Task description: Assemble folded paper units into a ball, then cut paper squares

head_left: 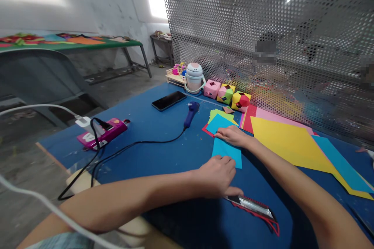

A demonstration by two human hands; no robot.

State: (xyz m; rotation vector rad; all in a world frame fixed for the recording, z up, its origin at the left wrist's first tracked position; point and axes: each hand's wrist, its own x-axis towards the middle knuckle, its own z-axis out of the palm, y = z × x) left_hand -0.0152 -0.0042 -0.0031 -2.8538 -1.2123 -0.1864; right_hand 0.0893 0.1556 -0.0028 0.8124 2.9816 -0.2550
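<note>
A light-blue sheet of paper [222,147] lies on the blue table between my hands. My left hand [217,177] is closed at the sheet's near edge, its fingers curled over the paper; the fingertips are partly hidden. Its thumb reaches over the end of a box cutter [254,205] with red edging and a red cord; whether it touches the cutter is unclear. My right hand [232,136] has its fingers pinched together at the sheet's far edge. Just beyond, another light-blue sheet [219,122] rests on green paper pieces [222,114] and red paper [208,130].
A blue glue gun [191,114] trails a black cable to a purple power strip [108,134]. A phone [168,100], a lidded jug [194,78] and folded paper shapes [226,93] stand farther back. Large yellow sheets [286,144] lie right, before a perforated metal panel [222,19].
</note>
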